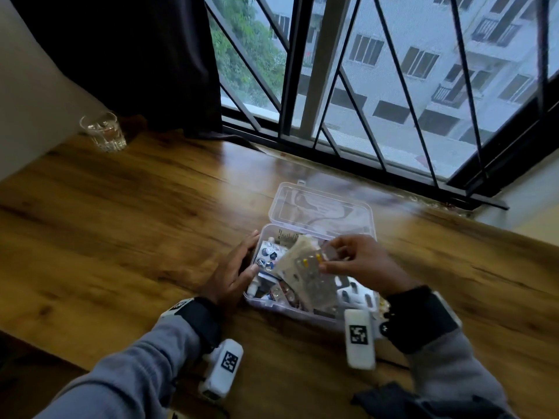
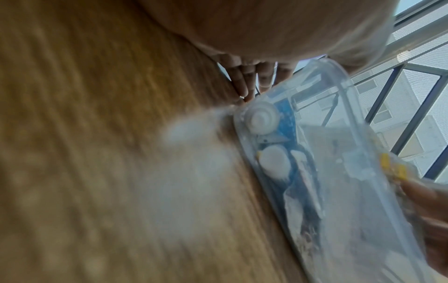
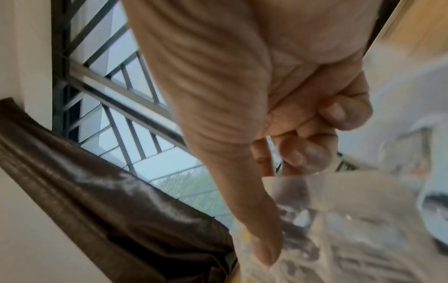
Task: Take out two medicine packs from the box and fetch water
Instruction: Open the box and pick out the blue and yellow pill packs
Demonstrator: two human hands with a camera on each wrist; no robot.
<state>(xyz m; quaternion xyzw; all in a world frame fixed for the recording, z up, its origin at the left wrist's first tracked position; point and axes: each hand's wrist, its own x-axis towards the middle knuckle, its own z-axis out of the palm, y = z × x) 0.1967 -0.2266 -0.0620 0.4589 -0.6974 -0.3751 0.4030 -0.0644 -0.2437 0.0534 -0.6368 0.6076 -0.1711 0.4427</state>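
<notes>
Near the middle of the wooden table, a little toward 5 o'clock, lies the clear plastic box with its lid folded back toward the window. Its long axis runs from about 10 o'clock to 4 o'clock in the head view. Inside it lie blister strips and small white bottles, mixed together.

The right hand is over the box and pinches a medicine pack between thumb and fingers at the pack's upper right edge. This pack is a silver blister strip with two yellow pills near the top; it is lifted and tilted above the other contents, with its long axis from about 11 o'clock down to 5 o'clock. In the right wrist view the thumb presses on the blurred foil, so it seems that only one pack is held, but I cannot tell it surely.

The left hand rests against the box wall at 9 o'clock, fingers nearly straight and together, touching the plastic and grasping nothing.

At 10 o'clock, far from the box, a glass holding water stands upright near the dark curtain.
</notes>
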